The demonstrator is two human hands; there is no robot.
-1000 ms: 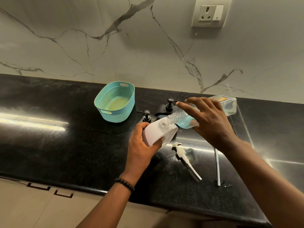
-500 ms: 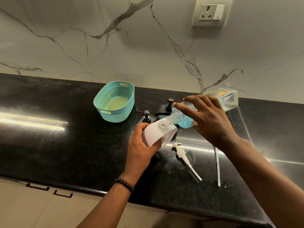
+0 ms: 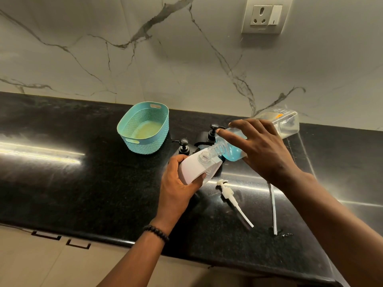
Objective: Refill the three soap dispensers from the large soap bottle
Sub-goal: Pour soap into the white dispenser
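The left hand [image 3: 178, 183] wraps its fingers and thumb around a white soap dispenser [image 3: 196, 167] and tips it, arm reaching up from below. The right hand [image 3: 263, 148] grips the large soap bottle [image 3: 234, 149] from above, laid nearly flat, its threaded neck touching the dispenser's open mouth. Blue soap sits inside the bottle. Just behind the dispenser stand two black pump dispensers [image 3: 184, 146]. A white pump [image 3: 232, 199] lies on the black desk [image 3: 83, 183] just in front. A teal basket [image 3: 145, 127] sits behind, to the left.
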